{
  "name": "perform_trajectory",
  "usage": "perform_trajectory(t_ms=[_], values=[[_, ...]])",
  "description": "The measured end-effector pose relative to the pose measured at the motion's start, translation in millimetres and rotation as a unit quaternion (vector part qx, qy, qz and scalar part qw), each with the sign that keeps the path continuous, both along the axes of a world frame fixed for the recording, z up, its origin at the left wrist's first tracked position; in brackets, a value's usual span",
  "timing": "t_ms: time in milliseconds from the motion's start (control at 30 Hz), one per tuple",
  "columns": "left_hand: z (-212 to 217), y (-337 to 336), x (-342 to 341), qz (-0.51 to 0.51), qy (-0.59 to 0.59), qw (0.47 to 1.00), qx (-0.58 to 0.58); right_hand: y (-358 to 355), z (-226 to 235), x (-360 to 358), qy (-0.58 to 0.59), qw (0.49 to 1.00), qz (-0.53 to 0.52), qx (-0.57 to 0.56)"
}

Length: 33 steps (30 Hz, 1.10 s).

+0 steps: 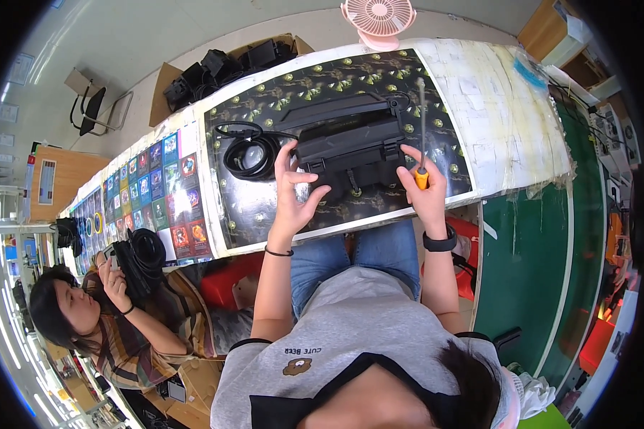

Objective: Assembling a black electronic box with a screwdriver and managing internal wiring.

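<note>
A black boxy device point(350, 146) with a long bar-shaped bracket point(340, 109) along its far side lies in front of me on the dark patterned mat. My left hand point(293, 191) is at its left end, fingers spread, with fingertips at the casing's edge; whether they press on it I cannot tell. A screwdriver with a yellow handle point(422, 179) is in my right hand point(428, 194), its long shaft pointing away from me. The fingers of that hand also reach the device's right end. Left of the device sits its coiled black cable point(250, 156).
A pink fan point(379, 20) stands at the table's far edge, and a cardboard box point(166, 93) of black devices beyond it. At left, a co-worker point(114, 314) handles another black device with coiled cable point(142, 261). Pale, worn sheeting point(494, 118) covers the table's right side.
</note>
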<state>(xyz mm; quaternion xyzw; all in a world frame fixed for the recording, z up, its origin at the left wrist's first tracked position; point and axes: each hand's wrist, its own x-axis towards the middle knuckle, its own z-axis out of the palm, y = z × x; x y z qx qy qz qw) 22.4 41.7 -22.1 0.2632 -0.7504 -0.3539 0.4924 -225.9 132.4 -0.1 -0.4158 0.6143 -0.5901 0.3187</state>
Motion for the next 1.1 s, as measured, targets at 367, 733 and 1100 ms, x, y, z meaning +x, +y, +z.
perform_trajectory(t_ms=[367,733,1100], values=[[-1,0,-3,0.007,0.005,1.000,0.017,-3,32,7,-0.040,0.992,0.118,0.004],[6,5,-6,0.035,-0.019,0.999,0.009,-9,20,-3,-0.047,0.996,0.074,-0.011],[10,10,-34,0.106,0.067,0.985,0.117,-30,20,5,0.036,0.998,-0.023,-0.042]])
